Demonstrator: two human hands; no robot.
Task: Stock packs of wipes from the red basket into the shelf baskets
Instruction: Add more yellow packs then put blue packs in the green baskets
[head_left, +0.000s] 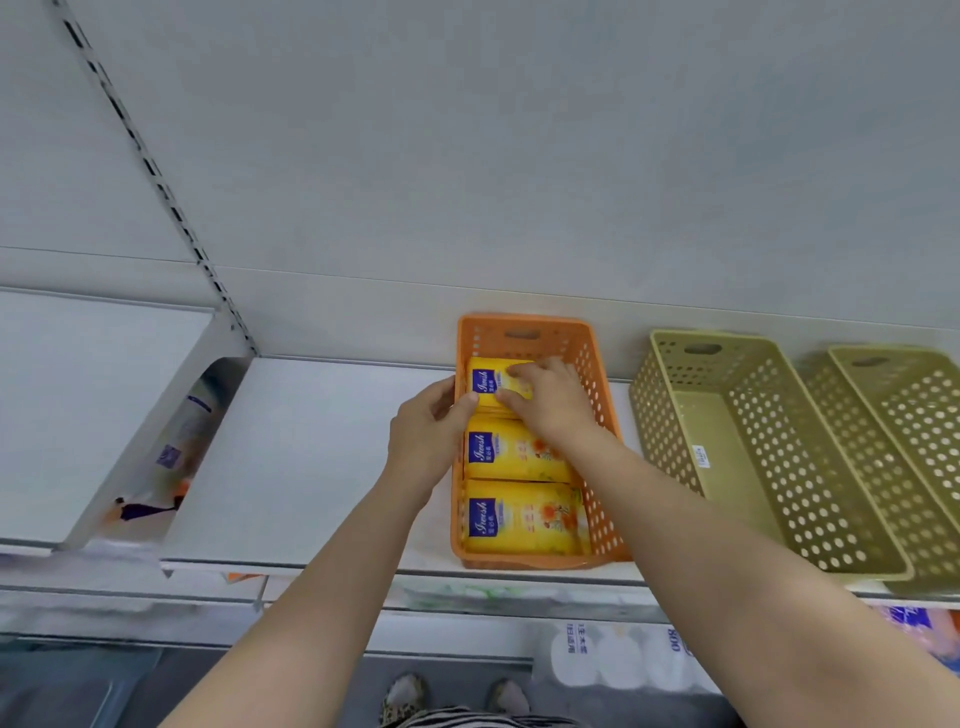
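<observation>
An orange perforated shelf basket (602, 415) stands on the white shelf, holding three yellow packs of wipes in a row. The rear pack (488, 387) is gripped by both hands: my left hand (426, 431) reaches over the basket's left wall with its thumb on the pack, and my right hand (550, 395) lies on top of it inside the basket. The middle pack (514, 449) and the front pack (524, 517) lie flat in front of it. The red basket is out of view.
Two olive-green perforated baskets (727, 415) (904, 415) stand to the right on the same shelf (311, 457). A slanted divider at left shows products (182, 431) behind it. Lower shelves carry white packaged goods (618, 654). My feet show at the bottom.
</observation>
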